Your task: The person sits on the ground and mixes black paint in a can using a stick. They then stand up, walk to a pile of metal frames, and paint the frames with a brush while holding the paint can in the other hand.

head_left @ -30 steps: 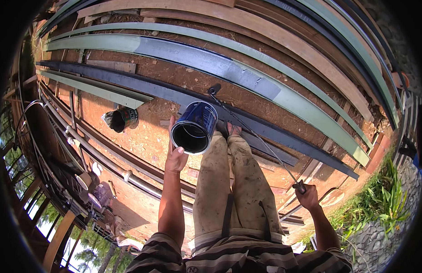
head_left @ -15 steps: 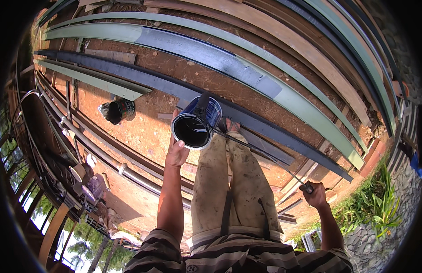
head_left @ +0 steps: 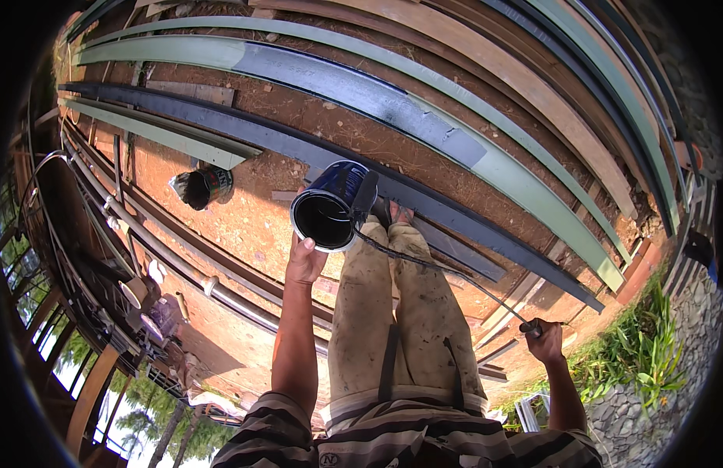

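Note:
My left hand (head_left: 305,260) is wrapped round the left side of a dark blue paint can (head_left: 335,180), thumb at the rim. The can is tilted with its open mouth toward me; its inside is coated black. My right hand (head_left: 545,341), off to the right, is closed round the handle of a paint roller (head_left: 364,198) with a long thin rod. The roller's black head is at the can's right side, near the rim; I cannot tell whether it touches. Just beyond the can runs a long dark-painted steel beam (head_left: 486,233).
Pale green beams (head_left: 533,195) lie farther off, one with a grey patch. A second, dirty can (head_left: 203,188) stands on the reddish ground to the left. Pipes (head_left: 209,287) run along the left; plants (head_left: 642,355) and a stone surface (head_left: 634,421) are at the right.
The roller head has shifted from the can's top and mouth to its right side, toward me. The can has moved and turned slightly left. My right hand has moved slightly.

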The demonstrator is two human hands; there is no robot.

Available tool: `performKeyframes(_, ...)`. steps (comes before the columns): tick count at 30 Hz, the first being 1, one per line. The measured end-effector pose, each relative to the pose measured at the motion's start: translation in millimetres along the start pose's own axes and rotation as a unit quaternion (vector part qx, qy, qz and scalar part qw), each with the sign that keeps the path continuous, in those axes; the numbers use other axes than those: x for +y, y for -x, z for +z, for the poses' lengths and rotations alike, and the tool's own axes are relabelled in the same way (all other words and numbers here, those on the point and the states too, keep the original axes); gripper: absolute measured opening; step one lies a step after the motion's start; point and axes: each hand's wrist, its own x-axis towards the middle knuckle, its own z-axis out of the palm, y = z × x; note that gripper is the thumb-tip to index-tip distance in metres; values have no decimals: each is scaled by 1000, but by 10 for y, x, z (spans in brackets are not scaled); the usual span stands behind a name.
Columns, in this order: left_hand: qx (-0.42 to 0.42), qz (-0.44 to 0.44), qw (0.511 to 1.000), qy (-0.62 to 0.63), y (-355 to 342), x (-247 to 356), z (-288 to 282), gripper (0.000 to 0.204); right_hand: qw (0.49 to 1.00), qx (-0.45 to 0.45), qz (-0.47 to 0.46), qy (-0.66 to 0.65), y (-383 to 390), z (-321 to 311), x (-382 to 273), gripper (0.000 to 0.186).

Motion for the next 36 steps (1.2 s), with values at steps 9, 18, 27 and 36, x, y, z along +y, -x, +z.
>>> performKeyframes(9,-22,3,999,-48,17,107,149,135,998,24,-41,-34,-204,2,-155,17)
performKeyframes(18,-42,1,997,-59,84,53,203,137,998,39,-37,15,-300,7,-218,13)
performKeyframes(27,23,41,998,-47,-16,-91,99,124,989,-94,42,-104,323,108,23,4)
performKeyframes(36,178,-11,981,-72,-317,-207,272,121,897,-148,188,-370,449,248,-810,15)
